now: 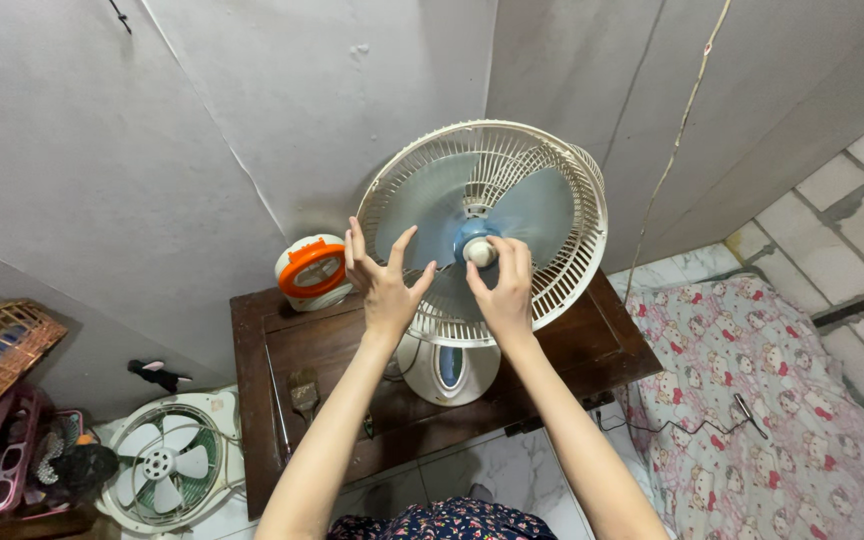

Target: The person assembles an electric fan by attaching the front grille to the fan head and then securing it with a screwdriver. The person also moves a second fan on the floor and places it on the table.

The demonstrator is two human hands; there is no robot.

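— Where do we have our hands?

— Our right hand (500, 285) is pinched shut on the white hub cap (479, 252) at the middle of the blue fan blades (532, 205). Our left hand (384, 280) is spread wide, fingers apart, at nine o'clock from that cap, its fingertips against a blade; it grips nothing.

— And the fan itself?

— The table fan (452, 370) stands upright on the dark wooden tabletop (592, 345), near the wall, with its front guard off, so only the rear grille (577, 250) rings the blades. Its white base sits at six o'clock beneath our hands.

— What else do we see?

— An orange-and-white lamp (310, 270) at nine o'clock from the fan, a paintbrush (304, 392) at seven o'clock on the tabletop, a green-bladed box fan (167, 462) on the floor, and a patterned pink bed (752, 400) at four o'clock.
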